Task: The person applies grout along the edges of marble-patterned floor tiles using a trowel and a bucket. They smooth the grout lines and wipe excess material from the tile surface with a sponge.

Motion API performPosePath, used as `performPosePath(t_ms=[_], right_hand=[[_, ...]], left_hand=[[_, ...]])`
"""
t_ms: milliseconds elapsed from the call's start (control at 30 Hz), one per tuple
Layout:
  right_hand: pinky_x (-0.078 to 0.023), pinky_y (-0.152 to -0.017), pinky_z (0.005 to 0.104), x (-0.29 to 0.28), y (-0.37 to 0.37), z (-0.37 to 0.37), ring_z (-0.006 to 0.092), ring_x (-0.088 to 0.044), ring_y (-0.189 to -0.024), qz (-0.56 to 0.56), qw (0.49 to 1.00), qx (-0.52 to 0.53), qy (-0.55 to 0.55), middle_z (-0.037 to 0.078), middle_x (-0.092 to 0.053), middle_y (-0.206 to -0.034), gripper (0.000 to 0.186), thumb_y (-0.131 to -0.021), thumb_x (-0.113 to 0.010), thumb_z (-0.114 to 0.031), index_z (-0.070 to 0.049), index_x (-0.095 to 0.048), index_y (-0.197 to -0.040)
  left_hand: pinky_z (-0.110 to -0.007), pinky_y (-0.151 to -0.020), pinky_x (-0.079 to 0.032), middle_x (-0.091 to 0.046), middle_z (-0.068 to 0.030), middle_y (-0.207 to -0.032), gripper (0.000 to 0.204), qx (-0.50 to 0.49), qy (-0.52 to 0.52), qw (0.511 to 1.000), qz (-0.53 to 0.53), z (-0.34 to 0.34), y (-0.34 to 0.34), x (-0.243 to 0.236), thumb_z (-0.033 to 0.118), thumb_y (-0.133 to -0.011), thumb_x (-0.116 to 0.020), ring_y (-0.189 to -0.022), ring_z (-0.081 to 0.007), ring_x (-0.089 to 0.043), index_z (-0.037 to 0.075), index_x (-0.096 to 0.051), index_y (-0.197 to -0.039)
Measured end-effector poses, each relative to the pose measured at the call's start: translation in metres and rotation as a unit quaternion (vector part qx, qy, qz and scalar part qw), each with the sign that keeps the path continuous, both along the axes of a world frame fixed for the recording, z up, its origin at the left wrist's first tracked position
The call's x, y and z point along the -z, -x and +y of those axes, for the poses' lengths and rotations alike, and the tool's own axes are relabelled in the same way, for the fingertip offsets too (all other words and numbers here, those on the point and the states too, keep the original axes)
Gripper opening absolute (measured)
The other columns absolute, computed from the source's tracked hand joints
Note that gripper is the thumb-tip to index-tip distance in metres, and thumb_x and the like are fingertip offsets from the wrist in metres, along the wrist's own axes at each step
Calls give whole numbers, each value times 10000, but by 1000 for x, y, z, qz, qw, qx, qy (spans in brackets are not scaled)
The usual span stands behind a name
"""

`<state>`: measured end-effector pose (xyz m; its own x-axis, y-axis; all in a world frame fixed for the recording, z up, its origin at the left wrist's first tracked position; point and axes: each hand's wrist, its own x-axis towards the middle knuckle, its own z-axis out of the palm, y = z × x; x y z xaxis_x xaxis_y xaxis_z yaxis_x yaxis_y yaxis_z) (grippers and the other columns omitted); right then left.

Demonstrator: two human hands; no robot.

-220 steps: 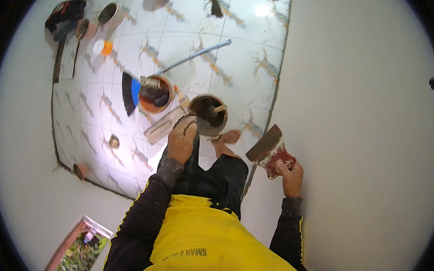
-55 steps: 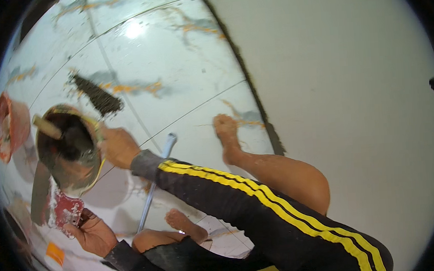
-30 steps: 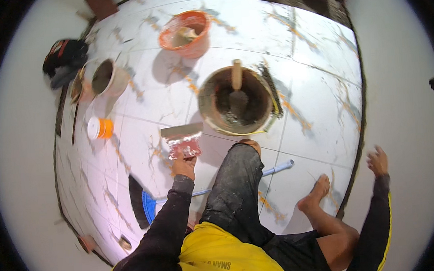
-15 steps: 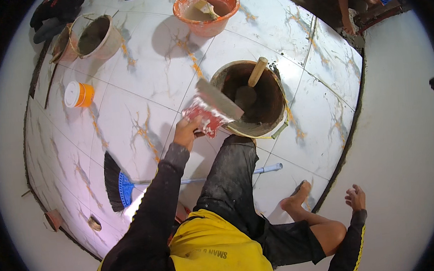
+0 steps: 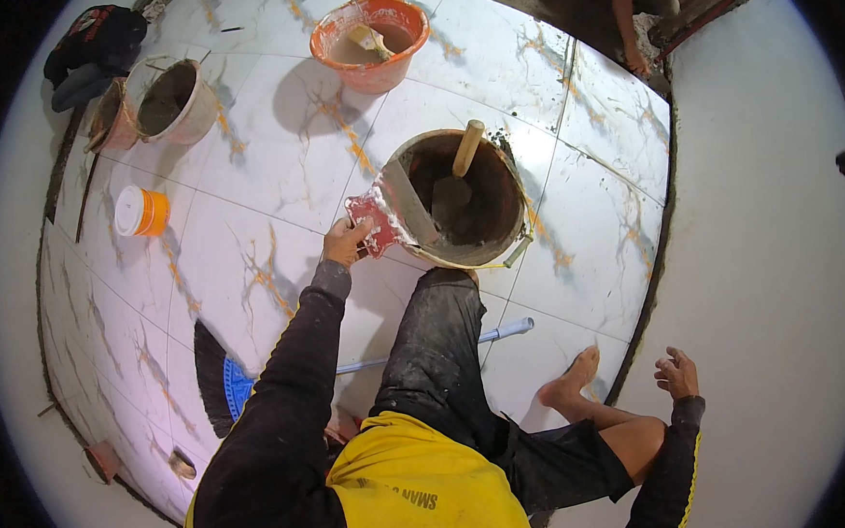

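Observation:
My left hand (image 5: 346, 243) grips the red plastic handle of a wide putty knife (image 5: 402, 212). White smears cover the handle, and the flat grey blade lies over the left rim of a bucket (image 5: 513, 195). Inside that bucket, dark with mortar residue, leans a trowel with a wooden handle (image 5: 469, 147); its blade rests low in the bucket. Off to the right, above my bent knee, my right hand (image 5: 677, 374) hangs in the air with fingers apart, holding nothing.
An orange basin (image 5: 372, 73) holds murky water and a brush (image 5: 371, 41). Two buckets (image 5: 173, 105) stand far left, near a white-and-orange tub (image 5: 142, 211). A blue broom (image 5: 238, 387) lies under my left arm. Another person's arm (image 5: 627, 24) reaches in at far right.
My left hand has turned the putty knife and brought its blade over the bucket's rim. The whole view has shifted slightly. My right hand stays raised and free.

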<state>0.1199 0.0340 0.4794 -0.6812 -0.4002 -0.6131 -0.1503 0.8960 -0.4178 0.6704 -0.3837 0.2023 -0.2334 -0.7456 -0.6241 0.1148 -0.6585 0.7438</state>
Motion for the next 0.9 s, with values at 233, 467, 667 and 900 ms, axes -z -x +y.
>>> performPosePath(t_ms=[233, 467, 667, 900], right_hand=[[-586, -738, 373, 2, 3, -4, 237, -691, -860, 10, 999, -27, 33, 201, -678, -1150, 667, -918, -649, -229, 66, -463, -1487], [-566, -679, 320, 5, 8, -13, 198, -672, -818, -10, 1000, -24, 14, 148, -684, -1096, 648, -938, -641, -236, 24, -462, -1505], [-555, -660, 305, 11, 14, -29, 172, -650, -794, -9, 999, -36, -14, 104, -676, -1048, 636, -956, -643, -232, 23, -457, -1509], [-553, -701, 307, 14, 16, -69, 174, -643, -843, -16, 995, -86, -36, 107, -669, -1090, 655, -958, -655, -248, 18, -443, -1519]], left_hand=[[-411, -862, -538, -708, -22, -1071, 464, -71, -40, 997, 11, 26, 5, 7, 531, -967, -686, -978, -181, -681, 134, -639, -1202], [-399, -746, -522, -724, -81, -1044, 505, -189, -26, 982, -7, 66, -7, 7, 565, -978, -651, -866, -192, -678, 97, -594, -1158], [-273, -682, -515, -733, -45, -890, 358, -22, 111, 972, -206, 168, -103, -15, 392, -980, -670, -743, -118, -657, 41, -717, -1028], [-381, -865, -566, -761, -162, -1069, 447, 234, 117, 871, -416, 233, -329, -79, 393, -935, -684, -956, -281, -727, -4, -739, -1132]])
